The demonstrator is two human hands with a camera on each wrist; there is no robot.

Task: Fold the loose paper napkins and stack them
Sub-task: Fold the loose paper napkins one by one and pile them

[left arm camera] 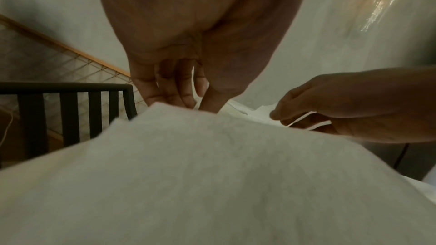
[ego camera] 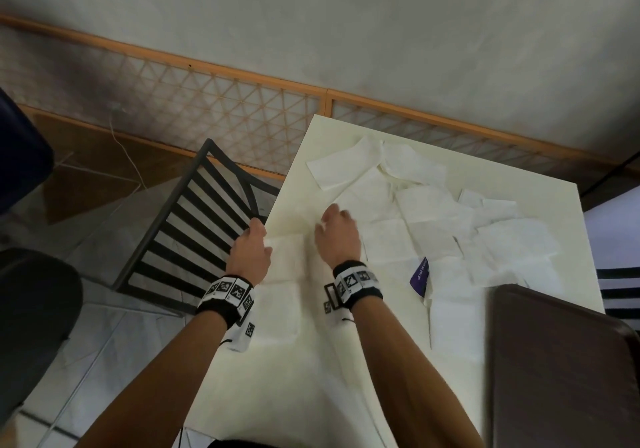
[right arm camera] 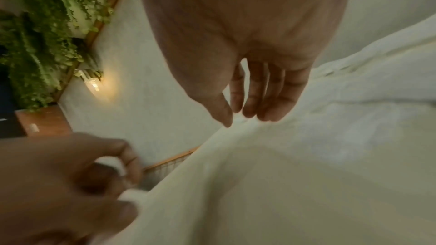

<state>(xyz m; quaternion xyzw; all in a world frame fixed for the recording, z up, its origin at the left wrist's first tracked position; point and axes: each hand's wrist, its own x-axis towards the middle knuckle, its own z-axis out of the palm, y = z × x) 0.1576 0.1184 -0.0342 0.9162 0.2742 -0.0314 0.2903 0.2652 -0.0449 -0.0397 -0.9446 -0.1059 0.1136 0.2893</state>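
Observation:
A large white napkin (ego camera: 287,267) lies open at the table's left edge, between my hands. My left hand (ego camera: 258,228) pinches its far left corner; in the left wrist view the sheet (left arm camera: 212,174) rises up to those fingers (left arm camera: 184,98). My right hand (ego camera: 329,221) is at the far right corner, knuckles up, with thumb and fingertips (right arm camera: 250,107) closed on the napkin's edge (right arm camera: 188,156). Several loose napkins (ego camera: 433,226) are strewn over the far and right parts of the cream table (ego camera: 311,395).
A purple wrapper (ego camera: 419,276) pokes out among the napkins to the right of my right wrist. A black slatted chair (ego camera: 194,226) stands against the table's left edge. A dark brown chair back (ego camera: 554,361) rises at the near right corner.

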